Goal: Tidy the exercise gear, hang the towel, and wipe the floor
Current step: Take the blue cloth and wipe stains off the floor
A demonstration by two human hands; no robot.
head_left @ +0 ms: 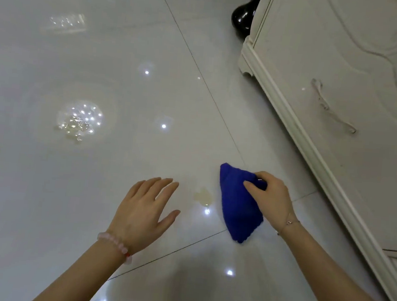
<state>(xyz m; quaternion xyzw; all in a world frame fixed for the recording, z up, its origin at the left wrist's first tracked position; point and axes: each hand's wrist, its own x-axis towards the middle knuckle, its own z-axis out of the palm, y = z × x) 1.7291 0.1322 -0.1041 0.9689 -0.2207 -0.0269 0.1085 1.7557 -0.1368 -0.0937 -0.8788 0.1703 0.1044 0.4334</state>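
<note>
A folded blue cloth [238, 209] lies on the glossy white tiled floor [93, 189]. My right hand [269, 198] grips its upper right part, fingers curled into the fabric. A small yellowish wet patch [203, 196] sits on the tile just left of the cloth. My left hand [144, 211] hovers flat over the floor to the left of the patch, fingers straight and spread, holding nothing. Neither exercise gear nor a towel rack shows in view.
A white cabinet [339, 114] with a carved door and a handle [330, 109] runs along the right side. A black rounded object [242, 17] stands behind its far corner. Ceiling lights reflect as bright spots across the tiles.
</note>
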